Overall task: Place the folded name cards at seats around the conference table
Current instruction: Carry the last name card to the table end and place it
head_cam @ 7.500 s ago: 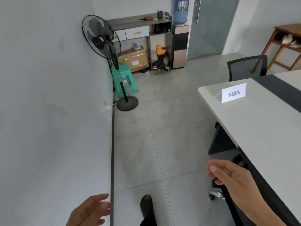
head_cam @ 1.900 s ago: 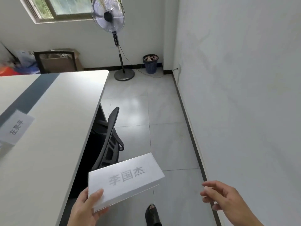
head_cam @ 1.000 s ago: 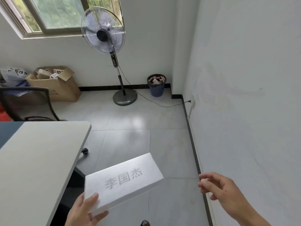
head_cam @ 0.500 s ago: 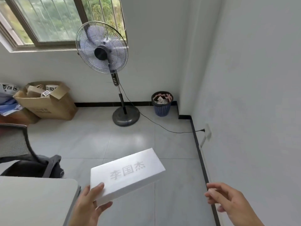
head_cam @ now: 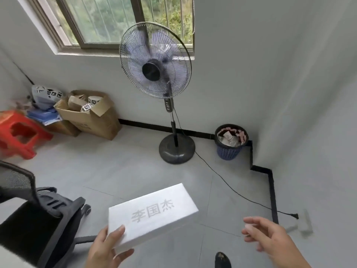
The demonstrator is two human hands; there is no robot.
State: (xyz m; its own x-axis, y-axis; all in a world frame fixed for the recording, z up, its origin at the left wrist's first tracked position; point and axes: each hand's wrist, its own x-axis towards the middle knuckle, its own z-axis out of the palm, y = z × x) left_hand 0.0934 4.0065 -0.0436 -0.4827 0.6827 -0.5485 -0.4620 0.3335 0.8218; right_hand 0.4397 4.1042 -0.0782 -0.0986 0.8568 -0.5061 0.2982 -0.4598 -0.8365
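Note:
A white folded name card (head_cam: 154, 213) with grey printed characters is held flat in front of me, low in the view, over the tiled floor. My left hand (head_cam: 108, 248) grips its near left corner, thumb on top. My right hand (head_cam: 270, 240) hovers at the lower right, fingers loosely apart, holding nothing and apart from the card. Only a pale sliver of the conference table (head_cam: 7, 260) shows at the bottom left corner.
A black mesh office chair (head_cam: 38, 219) stands at the lower left. A standing fan (head_cam: 156, 74) is ahead, its cord running to a wall socket (head_cam: 301, 221). A blue waste basket (head_cam: 230, 142), cardboard boxes (head_cam: 90, 115) and a red stool (head_cam: 19, 134) line the far wall.
I have walked past the table end toward the window corner; the fan, basket and boxes are closer. The card stays in my left hand and my right hand remains empty.

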